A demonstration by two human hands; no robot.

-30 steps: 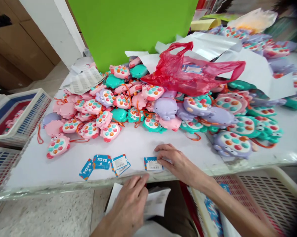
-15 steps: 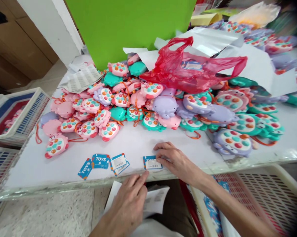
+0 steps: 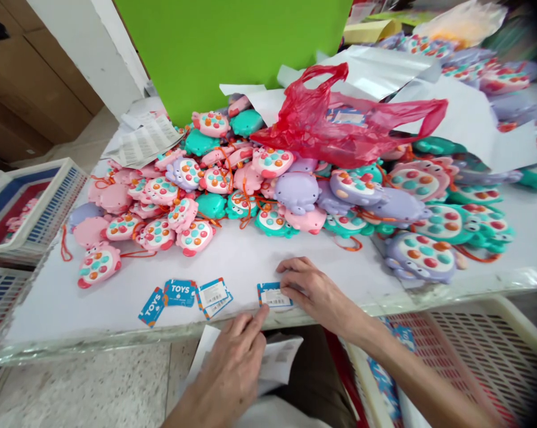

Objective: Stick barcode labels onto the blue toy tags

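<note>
Blue-edged tag (image 3: 272, 296) lies at the near edge of the worktop (image 3: 250, 261), pinned under the flat, unclenched fingers of our right hand (image 3: 316, 291), while our left hand (image 3: 232, 371), fingers extended, points a fingertip at its near corner.

Two blue tags (image 3: 182, 289), lower left of centre, read "TOYS" in white. Print on the barcode tag (image 3: 273, 295) beside them is too small to read.

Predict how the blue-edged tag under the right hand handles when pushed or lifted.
Probably light and bendy: the tag looks like thin flat card. Lying flush on the smooth white table, it likely slides when pushed and needs an edge caught to lift. The right hand rests on one end.
</note>
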